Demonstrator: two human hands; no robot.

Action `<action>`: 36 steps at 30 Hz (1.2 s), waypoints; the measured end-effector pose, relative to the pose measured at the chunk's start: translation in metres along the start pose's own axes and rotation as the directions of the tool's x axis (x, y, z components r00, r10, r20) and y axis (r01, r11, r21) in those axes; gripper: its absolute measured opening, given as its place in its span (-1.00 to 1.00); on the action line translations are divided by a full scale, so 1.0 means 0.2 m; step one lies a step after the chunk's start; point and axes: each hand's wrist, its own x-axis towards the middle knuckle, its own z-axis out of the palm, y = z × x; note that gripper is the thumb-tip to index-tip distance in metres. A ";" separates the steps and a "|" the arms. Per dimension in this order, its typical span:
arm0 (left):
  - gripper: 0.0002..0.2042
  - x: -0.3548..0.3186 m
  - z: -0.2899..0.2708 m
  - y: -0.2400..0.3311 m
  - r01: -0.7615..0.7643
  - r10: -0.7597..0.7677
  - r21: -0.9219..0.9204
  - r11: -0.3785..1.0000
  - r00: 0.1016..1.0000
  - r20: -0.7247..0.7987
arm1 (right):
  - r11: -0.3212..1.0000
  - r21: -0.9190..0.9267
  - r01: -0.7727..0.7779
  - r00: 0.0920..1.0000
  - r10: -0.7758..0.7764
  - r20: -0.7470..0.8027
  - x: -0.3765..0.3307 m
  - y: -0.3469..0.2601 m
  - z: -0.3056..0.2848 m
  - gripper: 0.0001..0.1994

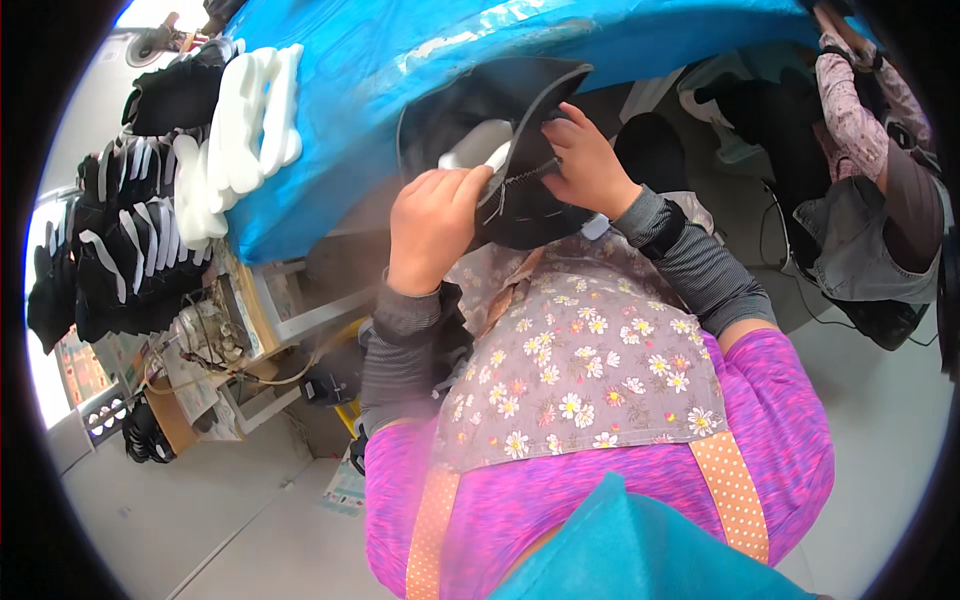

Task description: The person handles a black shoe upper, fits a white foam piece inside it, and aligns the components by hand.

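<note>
My left hand (432, 222) and my right hand (588, 163) both grip a black shoe upper (500, 110) held up in front of me over the edge of a blue-covered table (420, 50). A white insert (478, 145) shows inside the black piece, between my two hands. A line of stitching runs along the black fabric near my right fingers. I wear grey striped sleeves, a floral apron (575, 365) and a pink top.
White foam shapes (240, 120) lie stacked on the table's left end. Several black-and-white shoe parts (120, 250) pile up at far left above a cluttered work stand (210, 350). Another person (865, 170) sits at upper right, with cables on the floor.
</note>
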 end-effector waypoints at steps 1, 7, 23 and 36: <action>-0.68 0.00 0.00 0.01 0.084 -0.084 0.006 0.996 0.995 0.057 | 1.000 0.000 -0.012 1.000 0.012 -0.003 0.01 0.00 0.00 -0.65; -0.62 0.10 0.10 -0.01 0.307 -0.306 -0.077 0.949 0.952 0.015 | 0.998 0.020 -0.058 0.997 0.059 -0.045 0.04 0.02 0.06 -0.74; -0.55 0.15 0.37 -0.26 0.851 -0.592 -0.413 0.324 0.523 0.613 | 0.416 0.346 -0.841 0.526 0.477 0.704 0.28 0.20 0.07 -0.74; -0.54 0.05 0.47 -0.23 0.748 -0.648 -0.438 0.499 0.657 0.385 | 0.525 0.348 -0.777 0.628 0.607 0.487 0.19 0.09 0.14 -0.68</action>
